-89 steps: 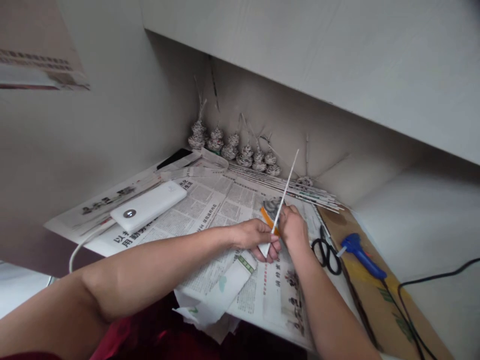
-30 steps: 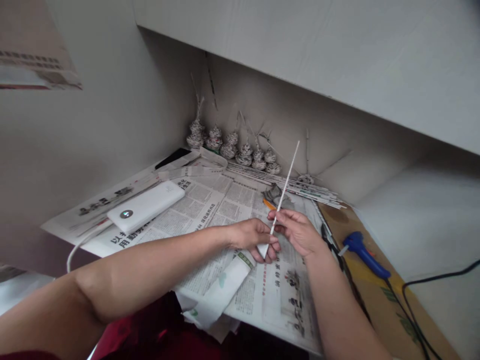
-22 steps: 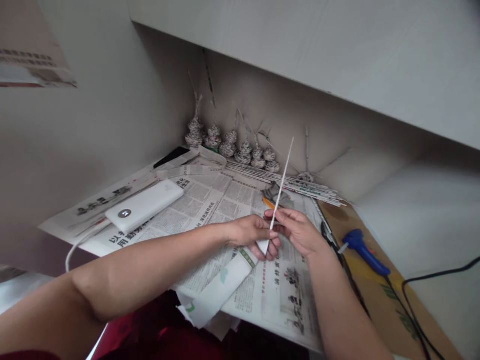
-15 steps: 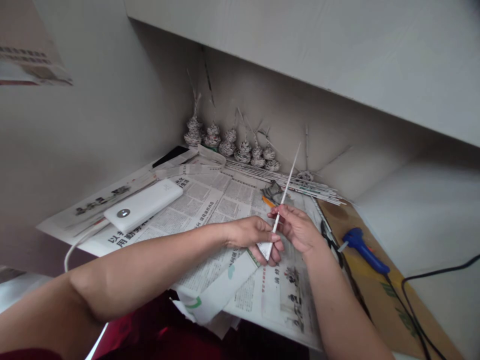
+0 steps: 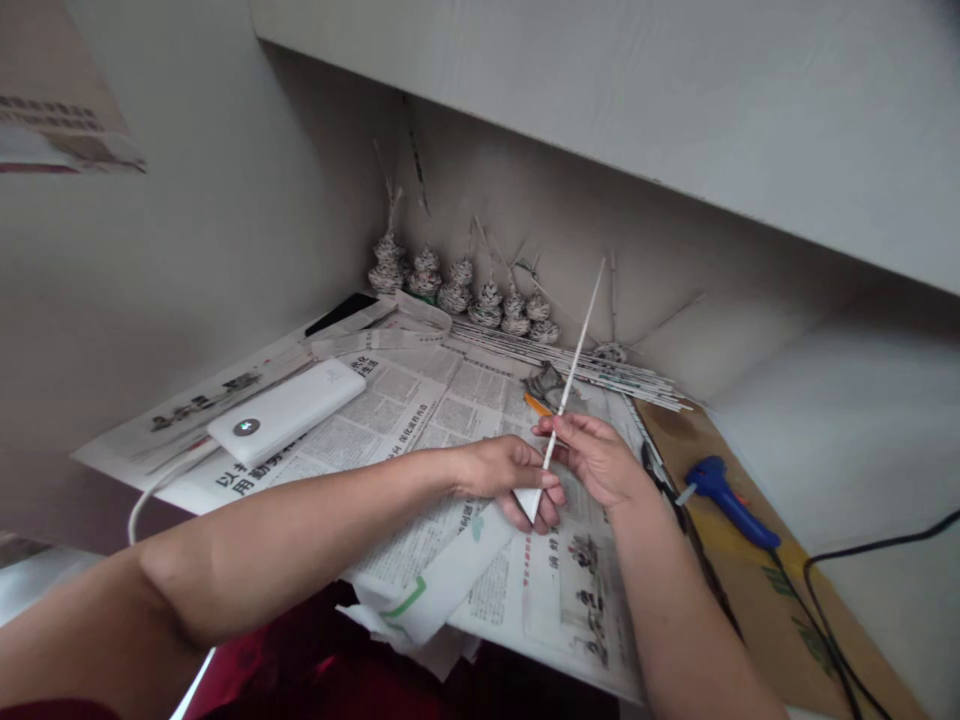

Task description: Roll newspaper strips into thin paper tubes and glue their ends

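Between my two hands a thin rolled paper stick [image 5: 577, 362] slants up and away, its top end near the back wall. My left hand [image 5: 517, 475] is closed on the lower end, where the paper is still a flat, pointed strip. Higher up, the thumb and fingers of my right hand [image 5: 589, 450] pinch the roll. A loose paper strip [image 5: 450, 580] with a green mark trails from below my left hand to the table's front edge. Printed newspaper [image 5: 405, 400] covers the tabletop beneath.
Several woven paper gourds [image 5: 455, 285] line the back wall, with a bundle of paper sticks [image 5: 585, 365] in front. A white power bank [image 5: 292, 405] with a cable lies left. On cardboard [image 5: 780, 600] at right rests a blue glue gun [image 5: 727, 500]. A slanted panel [image 5: 637, 100] hangs overhead.
The paper stick now reaches farther up and looks longer. Less of the unrolled strip shows at my left hand, and the trailing strip has shifted slightly. Both hands stay nearly in place.
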Available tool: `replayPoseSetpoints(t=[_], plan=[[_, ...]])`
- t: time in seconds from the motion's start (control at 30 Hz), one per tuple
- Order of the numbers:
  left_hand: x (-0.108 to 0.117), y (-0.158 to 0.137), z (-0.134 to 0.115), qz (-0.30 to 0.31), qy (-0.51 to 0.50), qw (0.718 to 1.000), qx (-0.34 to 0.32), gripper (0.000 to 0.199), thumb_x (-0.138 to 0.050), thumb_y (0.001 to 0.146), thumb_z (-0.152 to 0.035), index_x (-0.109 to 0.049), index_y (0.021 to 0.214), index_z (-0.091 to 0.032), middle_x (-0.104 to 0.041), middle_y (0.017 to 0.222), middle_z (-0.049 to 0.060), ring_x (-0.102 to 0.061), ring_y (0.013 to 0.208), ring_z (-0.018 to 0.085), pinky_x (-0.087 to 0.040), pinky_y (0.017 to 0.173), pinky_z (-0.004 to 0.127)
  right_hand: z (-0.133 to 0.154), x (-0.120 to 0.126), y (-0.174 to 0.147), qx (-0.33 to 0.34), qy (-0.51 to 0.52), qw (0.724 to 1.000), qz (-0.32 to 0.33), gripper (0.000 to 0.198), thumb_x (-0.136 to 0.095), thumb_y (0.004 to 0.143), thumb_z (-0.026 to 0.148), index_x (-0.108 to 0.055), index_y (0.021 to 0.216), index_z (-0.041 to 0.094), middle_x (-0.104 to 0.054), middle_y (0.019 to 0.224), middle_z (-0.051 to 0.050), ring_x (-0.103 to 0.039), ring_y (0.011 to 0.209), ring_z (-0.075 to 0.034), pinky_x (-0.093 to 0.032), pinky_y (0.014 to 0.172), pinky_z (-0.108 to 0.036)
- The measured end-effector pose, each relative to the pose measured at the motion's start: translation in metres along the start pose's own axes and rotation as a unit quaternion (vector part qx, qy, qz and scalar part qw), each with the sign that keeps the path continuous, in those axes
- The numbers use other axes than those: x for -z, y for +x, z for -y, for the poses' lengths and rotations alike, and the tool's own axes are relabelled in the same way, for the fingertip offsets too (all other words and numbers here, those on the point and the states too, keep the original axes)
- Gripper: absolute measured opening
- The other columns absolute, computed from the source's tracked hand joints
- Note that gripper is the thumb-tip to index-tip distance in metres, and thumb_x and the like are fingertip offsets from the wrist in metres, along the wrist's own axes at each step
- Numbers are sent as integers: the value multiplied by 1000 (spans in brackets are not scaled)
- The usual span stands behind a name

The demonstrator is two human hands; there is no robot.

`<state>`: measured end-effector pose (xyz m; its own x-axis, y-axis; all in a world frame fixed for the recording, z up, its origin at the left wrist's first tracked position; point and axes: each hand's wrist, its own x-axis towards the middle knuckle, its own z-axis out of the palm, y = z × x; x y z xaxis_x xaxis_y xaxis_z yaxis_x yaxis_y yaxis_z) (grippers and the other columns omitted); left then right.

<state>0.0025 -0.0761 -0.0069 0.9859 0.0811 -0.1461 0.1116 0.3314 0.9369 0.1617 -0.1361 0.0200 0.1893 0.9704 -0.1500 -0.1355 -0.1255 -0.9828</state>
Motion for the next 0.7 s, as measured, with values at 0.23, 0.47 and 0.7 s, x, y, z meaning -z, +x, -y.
replayPoseSetpoints(t=[0.23, 0.47, 0.7], plan=[[0, 1, 2, -10, -11, 1000, -9, 41, -59, 77, -50, -64, 88, -11, -66, 76, 9, -66, 71, 19, -53, 68, 36, 2, 1, -2, -2, -2, 999, 46, 25, -71, 71, 39, -70, 84, 17, -68, 95, -7, -62, 88, -20, -49, 77, -33], [0, 1, 2, 3, -8, 1000, -13, 39, -59, 78, -49, -63, 87, -11, -66, 75, 9, -65, 72, 18, -53, 67, 34, 1, 0, 0, 21, 24, 999, -18, 23, -73, 68, 40, -68, 78, 19, -68, 85, -5, -62, 85, -19, -50, 71, -30], [2, 3, 4, 17, -12, 1000, 3, 38, -59, 78, -48, -63, 88, -12, -66, 75, 8, -66, 71, 18, -53, 66, 33, -1, 7, 3, 11, 32, 999, -10, 15, -74, 69, 31, -68, 73, 19, -67, 83, -2, -61, 83, -16, -49, 68, -25]])
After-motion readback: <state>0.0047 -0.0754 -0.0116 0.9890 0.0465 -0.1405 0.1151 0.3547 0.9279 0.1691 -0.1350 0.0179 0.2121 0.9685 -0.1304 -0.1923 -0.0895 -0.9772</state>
